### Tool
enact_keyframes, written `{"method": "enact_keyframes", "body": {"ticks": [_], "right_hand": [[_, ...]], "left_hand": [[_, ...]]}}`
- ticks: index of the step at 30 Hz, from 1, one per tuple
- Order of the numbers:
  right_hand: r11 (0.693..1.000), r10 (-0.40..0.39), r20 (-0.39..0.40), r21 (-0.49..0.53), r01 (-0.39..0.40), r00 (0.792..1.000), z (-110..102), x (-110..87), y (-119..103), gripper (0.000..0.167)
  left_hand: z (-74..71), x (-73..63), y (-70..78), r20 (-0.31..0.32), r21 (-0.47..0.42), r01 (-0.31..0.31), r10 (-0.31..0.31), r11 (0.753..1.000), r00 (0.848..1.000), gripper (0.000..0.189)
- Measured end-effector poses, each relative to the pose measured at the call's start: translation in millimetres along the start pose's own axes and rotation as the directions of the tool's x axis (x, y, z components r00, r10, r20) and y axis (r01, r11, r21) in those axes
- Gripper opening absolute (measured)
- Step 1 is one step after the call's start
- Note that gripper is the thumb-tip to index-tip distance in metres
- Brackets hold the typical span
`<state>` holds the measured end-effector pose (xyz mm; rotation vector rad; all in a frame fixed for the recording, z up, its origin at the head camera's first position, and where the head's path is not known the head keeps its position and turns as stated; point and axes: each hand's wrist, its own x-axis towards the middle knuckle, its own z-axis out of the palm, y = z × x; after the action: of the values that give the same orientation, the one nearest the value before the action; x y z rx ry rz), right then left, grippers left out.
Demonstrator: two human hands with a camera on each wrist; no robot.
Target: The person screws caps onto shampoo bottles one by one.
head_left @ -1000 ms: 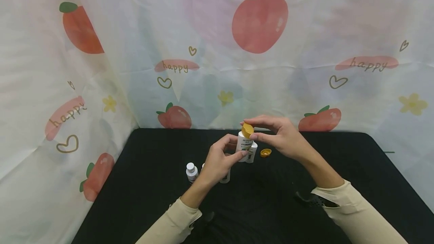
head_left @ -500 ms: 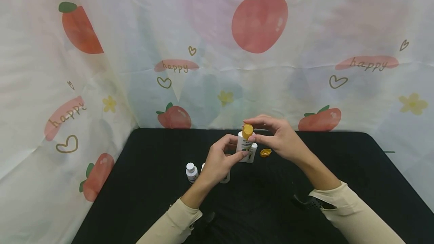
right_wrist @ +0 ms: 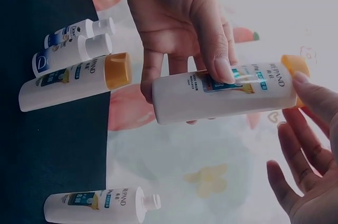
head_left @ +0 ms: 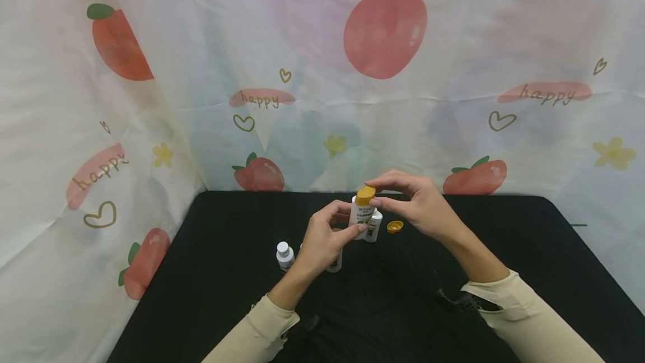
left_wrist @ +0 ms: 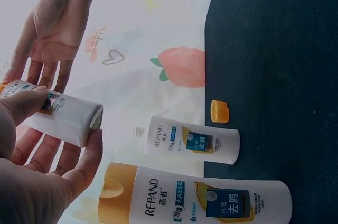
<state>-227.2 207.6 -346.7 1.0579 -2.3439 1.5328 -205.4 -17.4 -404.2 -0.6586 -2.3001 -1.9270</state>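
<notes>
My left hand (head_left: 319, 240) grips a white shampoo bottle (right_wrist: 177, 97) by its body, fingers and thumb round the label, above the table. On its top sits a yellow cap (head_left: 365, 195), which my right hand (head_left: 415, 200) pinches between thumb and fingers. In the right wrist view, the cap meets the bottle's shoulder. Just behind the held bottle stands a capless shampoo bottle (left_wrist: 193, 140) of the same brand, its narrow neck bare. A loose yellow cap (head_left: 395, 227) lies to the right of it on the table.
A larger shampoo bottle (left_wrist: 211, 197) with a yellow cap stands nearer, mostly hidden by my left hand in the head view. Beside it are two small white-capped bottles (right_wrist: 71, 55). The black table (head_left: 242, 223) ends against a printed cloth backdrop (head_left: 312, 43).
The yellow cap, tilted at first with its underside facing me, has turned over and come down onto the bottle's top in my right hand. My left hand has stayed nearly still.
</notes>
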Motion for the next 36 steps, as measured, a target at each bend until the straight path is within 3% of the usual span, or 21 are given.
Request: {"method": "enact_keyframes", "body": {"ticks": [14, 28, 36], "right_hand": [[0.998, 0.056, -0.037, -0.032, -0.057, 0.998, 1.2, 4.2, -4.1, 0.03], [0.998, 0.028, -0.071, -0.047, -0.032, 0.997, 0.7, 2.5, -8.3, 0.028], [0.996, 0.046, -0.121, -0.069, -0.055, 0.992, 6.4, 4.5, -7.6, 0.022]], "left_hand": [[1.2, -0.5, -2.9, 0.026, -0.057, 0.068, -0.066, 0.996, 0.997, 0.038], [-1.8, 0.9, -3.0, -0.007, -0.019, 0.028, -0.028, 0.999, 1.0, 0.031], [2.0, 0.0, -1.2, -0.017, 0.005, 0.009, -0.009, 1.0, 1.0, 0.027]]}}
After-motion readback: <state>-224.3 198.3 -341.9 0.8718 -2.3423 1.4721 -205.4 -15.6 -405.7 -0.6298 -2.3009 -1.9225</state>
